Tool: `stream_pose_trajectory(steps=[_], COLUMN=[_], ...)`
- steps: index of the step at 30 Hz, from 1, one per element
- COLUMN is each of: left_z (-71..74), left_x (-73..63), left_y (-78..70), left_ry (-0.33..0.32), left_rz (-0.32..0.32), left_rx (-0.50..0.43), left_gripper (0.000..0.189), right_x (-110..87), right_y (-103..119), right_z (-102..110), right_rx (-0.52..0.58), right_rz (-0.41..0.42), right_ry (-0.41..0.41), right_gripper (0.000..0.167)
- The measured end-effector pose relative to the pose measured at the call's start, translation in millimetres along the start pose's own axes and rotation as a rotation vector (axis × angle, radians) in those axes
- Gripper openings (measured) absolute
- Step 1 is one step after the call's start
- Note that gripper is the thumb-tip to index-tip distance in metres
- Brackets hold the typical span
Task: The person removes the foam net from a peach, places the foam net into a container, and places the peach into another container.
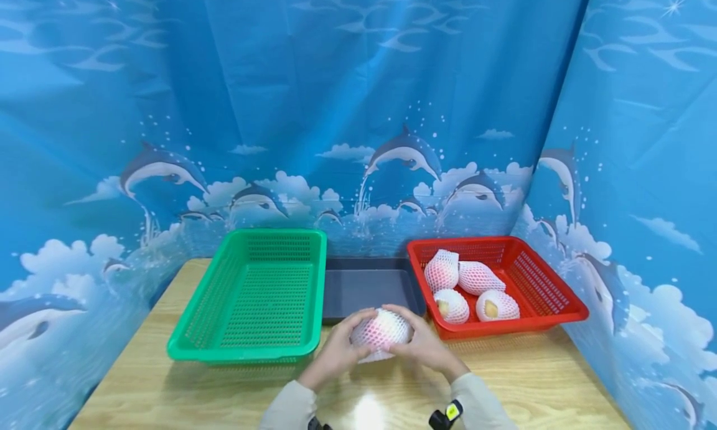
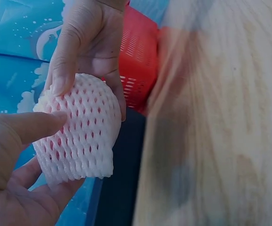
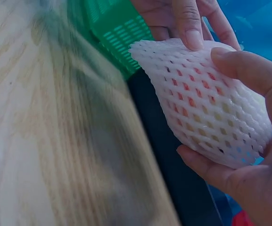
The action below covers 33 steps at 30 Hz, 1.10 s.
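Note:
A round fruit in a white foam net (image 1: 382,331) is held up over the front of the table between both hands. My left hand (image 1: 338,350) grips it from the left, and the left wrist view shows that thumb lying across the net (image 2: 86,127). From the other side my right hand (image 1: 427,348) holds it, thumb on top and fingers beneath in the right wrist view. Reddish and yellow-green skin shows through the mesh (image 3: 204,101); the kind of fruit is not clear. The net covers most of it.
A green basket (image 1: 246,357) stands on the left of the wooden table (image 1: 224,396). To the right, a red basket (image 1: 538,287) contains several net-wrapped fruits (image 1: 480,277). Between the baskets lies a dark grey tray (image 1: 366,287). A blue dolphin-print curtain (image 1: 313,106) hangs behind.

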<state>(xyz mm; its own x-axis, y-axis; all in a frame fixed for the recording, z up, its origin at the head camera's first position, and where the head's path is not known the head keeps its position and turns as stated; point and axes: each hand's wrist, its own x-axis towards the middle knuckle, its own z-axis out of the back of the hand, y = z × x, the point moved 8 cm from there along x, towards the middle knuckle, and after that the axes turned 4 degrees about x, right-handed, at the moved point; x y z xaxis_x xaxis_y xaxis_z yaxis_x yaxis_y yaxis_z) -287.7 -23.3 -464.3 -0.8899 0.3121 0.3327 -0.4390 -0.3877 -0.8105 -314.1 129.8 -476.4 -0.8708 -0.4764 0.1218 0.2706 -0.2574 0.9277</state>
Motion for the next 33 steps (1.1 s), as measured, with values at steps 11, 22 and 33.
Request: stream_pose_trajectory(steps=[11, 22, 33], left_z=[14.7, 46.4, 62.9], left_x=[3.8, 3.1, -3.2], left_y=[-17.2, -21.1, -17.8], left_ry=[0.026, -0.074, -0.151], left_rz=[-0.051, 0.008, 0.090], left_rx=[-0.016, -0.169, -0.152], left_gripper=[0.056, 0.054, 0.039], right_x=[-0.8, 0.6, 3.0], right_y=[20.1, 29.1, 35.6], right_z=[6.6, 22.3, 29.1], right_rx=[0.064, 0.153, 0.261], right_rz=[0.023, 0.000, 0.031], right_ry=[-0.018, -0.092, -0.160], right_gripper=[0.072, 0.072, 0.071])
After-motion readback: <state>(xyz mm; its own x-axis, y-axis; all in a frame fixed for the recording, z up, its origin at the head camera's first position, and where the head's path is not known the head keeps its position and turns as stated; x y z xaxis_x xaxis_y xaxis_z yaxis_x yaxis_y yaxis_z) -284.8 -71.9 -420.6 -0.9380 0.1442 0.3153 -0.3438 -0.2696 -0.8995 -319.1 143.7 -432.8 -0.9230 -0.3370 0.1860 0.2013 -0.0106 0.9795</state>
